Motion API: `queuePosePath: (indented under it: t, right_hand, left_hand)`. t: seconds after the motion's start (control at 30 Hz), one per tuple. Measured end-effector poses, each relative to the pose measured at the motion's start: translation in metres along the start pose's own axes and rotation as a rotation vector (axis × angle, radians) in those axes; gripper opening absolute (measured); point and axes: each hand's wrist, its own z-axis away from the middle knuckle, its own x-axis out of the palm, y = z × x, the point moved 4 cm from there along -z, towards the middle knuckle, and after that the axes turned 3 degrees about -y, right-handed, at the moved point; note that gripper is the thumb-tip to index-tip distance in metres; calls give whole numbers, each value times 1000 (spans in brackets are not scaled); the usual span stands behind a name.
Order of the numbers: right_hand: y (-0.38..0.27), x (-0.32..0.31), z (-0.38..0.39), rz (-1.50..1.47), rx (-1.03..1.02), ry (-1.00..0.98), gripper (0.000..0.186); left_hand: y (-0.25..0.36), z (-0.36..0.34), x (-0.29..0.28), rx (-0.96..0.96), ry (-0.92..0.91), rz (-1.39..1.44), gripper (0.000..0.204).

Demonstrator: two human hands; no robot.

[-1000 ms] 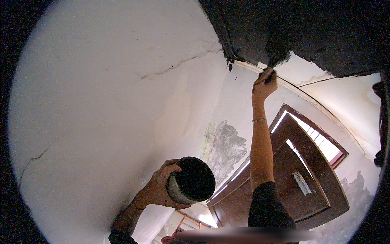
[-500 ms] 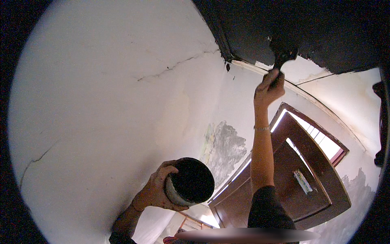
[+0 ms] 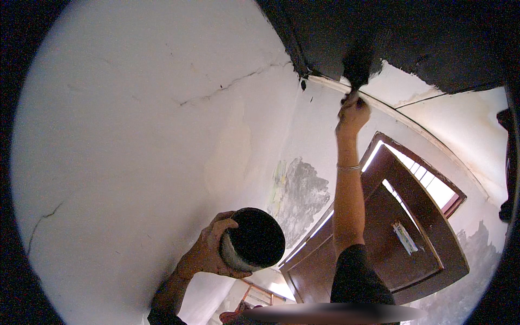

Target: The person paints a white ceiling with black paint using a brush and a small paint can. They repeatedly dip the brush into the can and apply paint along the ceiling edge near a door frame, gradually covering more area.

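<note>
My left hand (image 3: 208,250) grips a round paint container (image 3: 233,257) from its left side, thumb near the rim and fingers beneath. Black paint coats the inside of it, and the container is tilted toward me. Raised high, my right hand (image 3: 355,115) is closed round the handle of a paintbrush (image 3: 356,73). The bristles meet the ceiling where black paint (image 3: 336,32) borders a pale unpainted patch (image 3: 398,84). Dark on dark, the brush's outline is partly lost and slightly blurred.
A white wall (image 3: 124,135) with cracks runs along the left. A pale trim strip (image 3: 390,115) edges the ceiling. Below it, a brown wooden door (image 3: 363,238) stands beneath a barred window opening (image 3: 428,176). Grey patches (image 3: 303,189) mark the wall.
My right hand and the brush have moved left and slightly downward along the black paint's edge, near the trim. The left hand holds the container in nearly the same place.
</note>
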Motion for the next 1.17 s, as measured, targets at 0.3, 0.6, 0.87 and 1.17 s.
queuePosePath:
  t: [0.3,0.6,0.87,1.17]
  right_hand:
    - [-81,-27,33,-159,-189,-7,36]
    - [147,8,-27,251,-131,47,36]
    - [209,3,7,258,101,-18,37]
    - [151,31,-50,-59,493,-47,36]
  left_hand:
    - [-10,4,-1,5,-4,13,105]
    - [-10,3,-2,-49,-46,-9,103]
    - [-11,6,-1,-78,-71,-44,104]
    - [-12,9,-1,-96,-69,53,100]
